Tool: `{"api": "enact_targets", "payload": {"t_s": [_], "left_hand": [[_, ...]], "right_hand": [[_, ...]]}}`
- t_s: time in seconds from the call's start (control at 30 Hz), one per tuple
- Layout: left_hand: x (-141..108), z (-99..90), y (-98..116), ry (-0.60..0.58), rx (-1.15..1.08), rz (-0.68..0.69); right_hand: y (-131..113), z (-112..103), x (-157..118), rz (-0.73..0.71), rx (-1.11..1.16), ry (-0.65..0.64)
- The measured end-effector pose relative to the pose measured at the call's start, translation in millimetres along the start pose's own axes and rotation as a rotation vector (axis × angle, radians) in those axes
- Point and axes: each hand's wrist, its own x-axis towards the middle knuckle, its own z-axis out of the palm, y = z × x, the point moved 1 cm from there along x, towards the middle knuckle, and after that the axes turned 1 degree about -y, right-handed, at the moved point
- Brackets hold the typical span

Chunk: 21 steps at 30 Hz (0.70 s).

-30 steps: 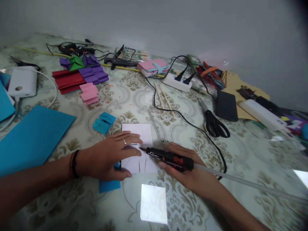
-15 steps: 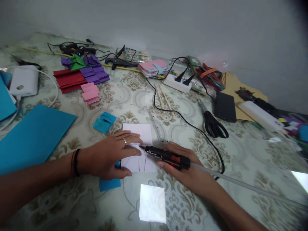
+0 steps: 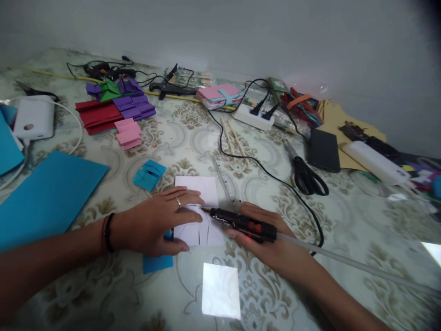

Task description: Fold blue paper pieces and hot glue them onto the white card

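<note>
My left hand (image 3: 160, 218) lies with spread fingers on a white paper piece (image 3: 197, 188) that has slits cut in its lower part. In my right hand (image 3: 272, 243) is a black glue gun (image 3: 244, 224) with a small red light and a long clear glue stick trailing from its back. The gun's nozzle touches or hovers just over the paper beside my left fingertips; which one cannot be told. A blue paper piece (image 3: 157, 264) shows partly under my left hand. Another small slit blue piece (image 3: 149, 174) lies beyond that hand.
A clear ruler (image 3: 223, 179) and wooden sticks (image 3: 239, 142) lie ahead. Black scissors (image 3: 306, 177), a black cable (image 3: 268, 174) and a power strip (image 3: 253, 118) are at right. Blue sheet (image 3: 55, 193), folded red paper (image 3: 98, 116) and white power bank (image 3: 34, 117) are at left.
The glue gun and my right hand have shifted very slightly to the right. My left hand stays on the white paper.
</note>
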Motion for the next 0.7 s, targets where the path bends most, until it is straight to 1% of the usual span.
{"api": "enact_targets", "payload": {"t_s": [0.17,0.4,0.5,0.57,0.6,0.7], "left_hand": [[-0.1,-0.6,0.5,-0.025,0.023,-0.004],[0.0,-1.0,-0.1,-0.033,0.018,0.001],[-0.6,-0.9,-0.4,-0.036,0.019,0.000],[-0.9,-1.0,-0.1,-0.037,0.029,0.000],[-0.9,-1.1,0.2,-0.039,0.033,0.001],[-0.4,-1.7,0.7,-0.052,0.039,-0.005]], "right_hand": [[2.6,-2.4,-1.6,-0.009,-0.002,-0.022],[3.9,-5.0,-3.3,0.016,0.032,0.067],[4.9,-7.9,-3.6,0.017,-0.004,0.012],[8.2,-8.7,-5.6,0.014,-0.036,-0.001],[10.6,-8.6,-7.2,0.017,-0.051,0.019],[17.8,-9.0,-11.9,0.049,-0.091,0.153]]}}
